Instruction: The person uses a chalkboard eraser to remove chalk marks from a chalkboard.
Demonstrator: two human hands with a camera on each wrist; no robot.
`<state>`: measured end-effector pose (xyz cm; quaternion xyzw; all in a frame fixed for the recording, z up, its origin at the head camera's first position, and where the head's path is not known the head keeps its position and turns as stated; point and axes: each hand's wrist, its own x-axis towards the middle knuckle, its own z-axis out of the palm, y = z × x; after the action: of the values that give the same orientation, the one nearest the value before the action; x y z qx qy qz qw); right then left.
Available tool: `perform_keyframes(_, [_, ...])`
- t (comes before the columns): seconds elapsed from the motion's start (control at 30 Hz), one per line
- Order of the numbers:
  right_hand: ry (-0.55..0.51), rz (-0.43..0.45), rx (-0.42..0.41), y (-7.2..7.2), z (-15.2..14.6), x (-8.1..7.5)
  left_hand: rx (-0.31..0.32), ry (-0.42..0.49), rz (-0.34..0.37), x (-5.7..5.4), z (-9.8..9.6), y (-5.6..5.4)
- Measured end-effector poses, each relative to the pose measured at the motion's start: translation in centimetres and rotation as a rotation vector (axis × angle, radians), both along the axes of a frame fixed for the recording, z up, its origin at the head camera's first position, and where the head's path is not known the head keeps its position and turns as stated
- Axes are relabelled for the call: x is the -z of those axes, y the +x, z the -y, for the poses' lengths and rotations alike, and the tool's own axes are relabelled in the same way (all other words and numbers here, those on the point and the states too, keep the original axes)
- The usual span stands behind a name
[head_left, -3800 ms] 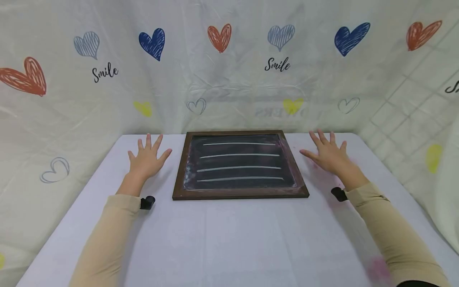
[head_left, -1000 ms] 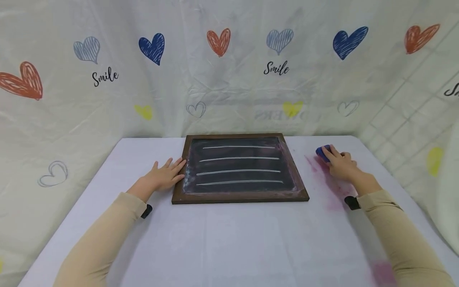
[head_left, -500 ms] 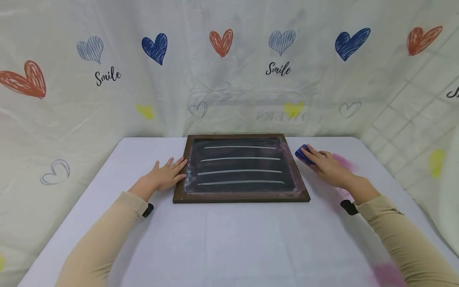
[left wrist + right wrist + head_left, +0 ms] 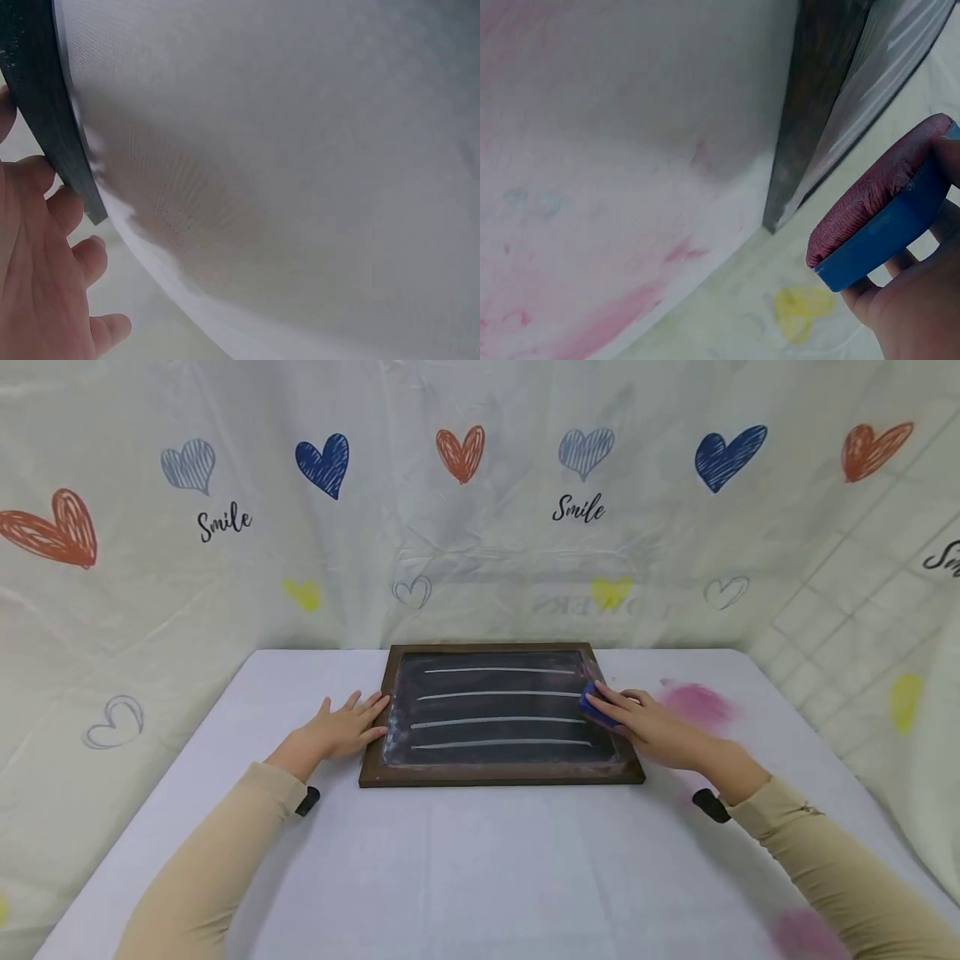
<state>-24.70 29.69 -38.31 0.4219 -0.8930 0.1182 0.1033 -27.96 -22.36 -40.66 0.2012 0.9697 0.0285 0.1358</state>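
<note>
Behind the blackboard (image 4: pixel 495 708) hangs a pale cloth (image 4: pixel 480 547) printed with hearts and the word "Smile", and it fills all the space beyond. Under the blackboard spreads a white table (image 4: pixel 480 877), its bare near part reaching toward me from the board's front edge. My two beige sleeves come in over it, the left sleeve (image 4: pixel 202 860) from the near left of the blackboard, the right sleeve (image 4: pixel 832 860) from the near right.

The blackboard itself lies flat near the table's far edge, framed in brown wood. My left hand (image 4: pixel 337 732) is at the board's left side, fingers spread and reaching onto the frame, taking hold of nothing. My right hand (image 4: pixel 663 731) reaches over the board's right side, thumb and fingers closed round an eraser. A large pink smudge (image 4: pixel 697 706) stains the table to the right of the blackboard, behind my right hand.

The eraser (image 4: pixel 885 225), blue-bodied with a dark reddish pad (image 4: pixel 877 199), is over the right part of the blackboard, near the ends of the lines; I cannot tell whether the pad touches the surface. Smallest are four white chalk lines (image 4: pixel 498 720) running across the blackboard, one above another, each slightly bowed.
</note>
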Motion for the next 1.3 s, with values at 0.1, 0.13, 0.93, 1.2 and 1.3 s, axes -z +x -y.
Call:
perform_keyframes(0.1, [-0.002, 0.036, -0.038, 0.4, 1.1, 0.2, -0.006, 0.004, -0.005, -0.2, 0.1, 0.2])
perform_keyframes(0.13, [0.001, 0.047, -0.048, 0.5, 1.3, 0.2, -0.008, 0.006, -0.006, -0.3, 0.1, 0.3])
perform_keyframes(0.93, [0.138, 0.080, -0.217, -0.1, 3.2, 1.0, -0.009, 0.036, 0.021, -0.2, -0.6, 0.2])
perform_keyframes(1.2, [0.207, 0.140, -0.193, -0.6, 4.2, 0.3, -0.021, 0.016, 0.025, 0.0, -0.3, -0.2])
perform_keyframes(1.3, [0.207, 0.177, -0.183, -0.7, 4.6, 0.4, -0.029, 0.011, 0.037, -0.1, -0.2, -0.1])
